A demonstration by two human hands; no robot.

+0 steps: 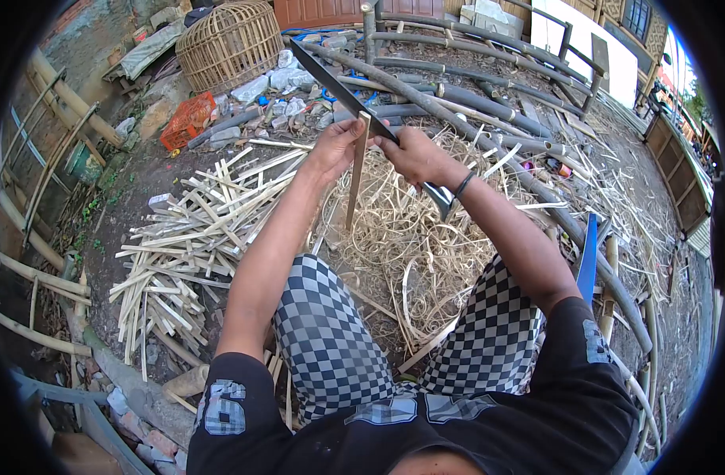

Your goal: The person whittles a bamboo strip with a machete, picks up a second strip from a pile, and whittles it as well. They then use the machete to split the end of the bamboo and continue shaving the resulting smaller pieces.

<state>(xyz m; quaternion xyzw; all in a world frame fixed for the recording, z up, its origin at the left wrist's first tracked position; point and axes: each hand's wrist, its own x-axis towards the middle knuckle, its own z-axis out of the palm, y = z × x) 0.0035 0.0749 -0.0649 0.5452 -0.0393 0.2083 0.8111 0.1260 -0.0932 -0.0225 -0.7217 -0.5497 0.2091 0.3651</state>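
My left hand (pixel 338 149) is closed around a flat bamboo strip (pixel 356 178) near its upper end; the strip hangs down toward the shavings between my knees. In my right hand (pixel 416 157) is the handle of a long machete (pixel 331 82), its dark blade pointing up and to the left. The blade crosses right behind the top of the strip, close to the fingers of both hands. A dark band circles my right wrist. Curly bamboo shavings (pixel 410 237) cover the ground below my hands.
To the left lies a heap of cut bamboo strips (pixel 192 237). A blue saw blade (pixel 590 257) stands by my right elbow. Long bamboo poles (pixel 489 131) lie across the ground ahead. Farther back are a woven bamboo cage (pixel 229 46), an orange crate (pixel 188 121) and rubble.
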